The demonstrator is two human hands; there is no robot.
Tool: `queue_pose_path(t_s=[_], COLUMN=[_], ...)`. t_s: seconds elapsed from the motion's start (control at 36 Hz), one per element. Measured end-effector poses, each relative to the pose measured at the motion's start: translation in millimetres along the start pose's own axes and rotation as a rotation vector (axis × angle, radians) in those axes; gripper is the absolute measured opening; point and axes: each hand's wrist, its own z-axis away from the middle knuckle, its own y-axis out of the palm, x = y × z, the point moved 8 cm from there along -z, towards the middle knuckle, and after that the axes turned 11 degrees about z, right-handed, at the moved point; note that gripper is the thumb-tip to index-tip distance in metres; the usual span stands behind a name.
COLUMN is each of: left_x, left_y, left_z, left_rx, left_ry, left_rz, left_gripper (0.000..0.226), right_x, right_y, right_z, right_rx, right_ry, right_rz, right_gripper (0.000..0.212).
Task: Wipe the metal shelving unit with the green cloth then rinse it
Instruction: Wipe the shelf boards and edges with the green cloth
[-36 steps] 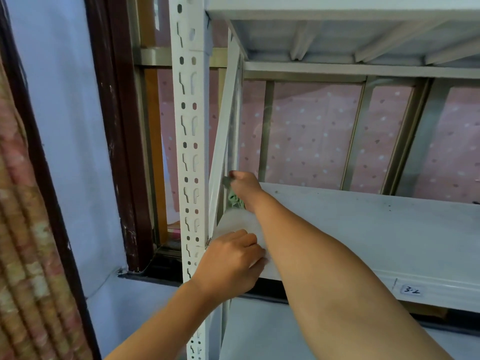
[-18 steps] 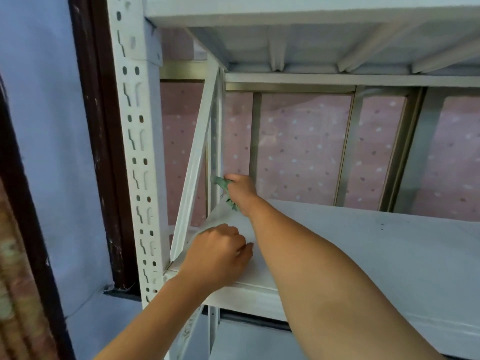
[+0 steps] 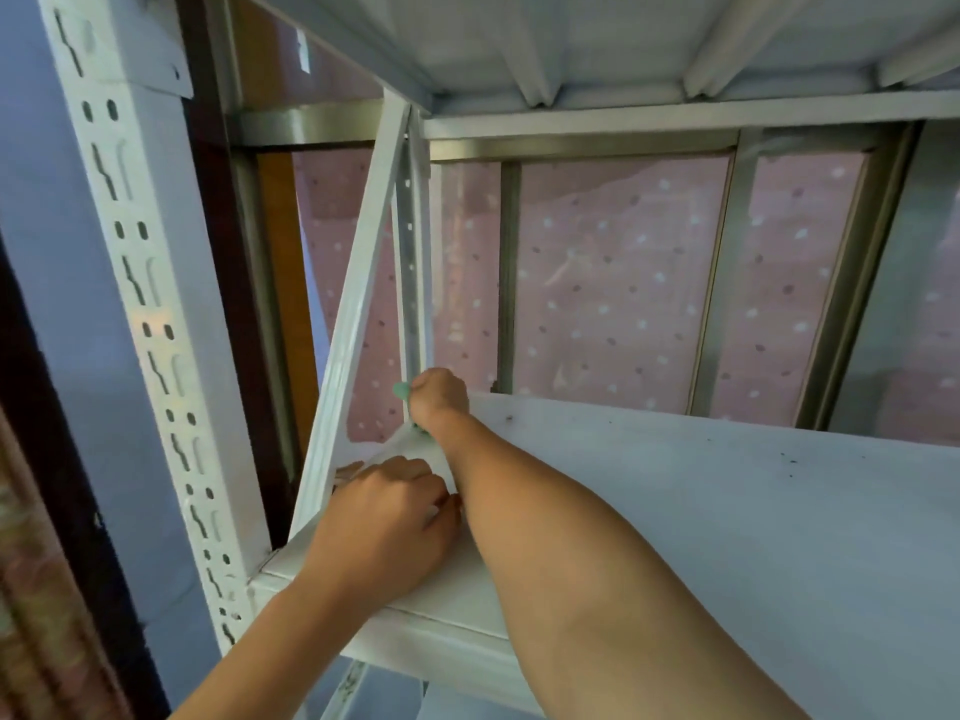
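Our right hand [image 3: 439,397] is fisted around the crumpled green cloth [image 3: 401,391] at the rear perforated post [image 3: 413,262] of the white metal shelving unit [image 3: 727,511]; our left hand [image 3: 387,522], fingers curled, rests on the smooth shelf's corner.

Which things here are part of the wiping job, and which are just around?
Job: green cloth, right hand, left hand, shelf board, rear upright, diagonal brace.
Around: window frame, dotted pink covering, curtain.

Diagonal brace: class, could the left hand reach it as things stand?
Probably yes. The left hand rests on the shelf corner right beside the diagonal brace, with nothing between them.
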Motion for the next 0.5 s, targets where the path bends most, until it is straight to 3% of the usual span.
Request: queue_pose_path(t_s=[0.17, 0.22, 0.36, 0.5], left_x=[-7.1, -6.2, -6.7, -7.2], left_y=[-3.6, -5.4, -10.4, -7.5], left_z=[-0.2, 0.4, 2.5, 3.9], left_rx=[-0.004, -0.014, -0.038, -0.015], left_ry=[0.027, 0.019, 0.031, 0.043], left_rz=[0.007, 0.004, 0.027, 0.014], left_gripper=[0.024, 0.023, 0.026, 0.030], right_x=[19.9, 25.6, -0.4, -7.6], right_y=[-10.4, -6.8, 24.8, 21.2], right_z=[13.7, 14.2, 4.3, 10.7], right_rx=[-0.192, -0.183, 0.194, 0.284], right_ry=[-0.296, -0.371, -0.152, -0.076], right_rz=[0.764, 0.867, 0.722, 0.593], right_gripper=[0.032, 0.032, 0.050, 0.073])
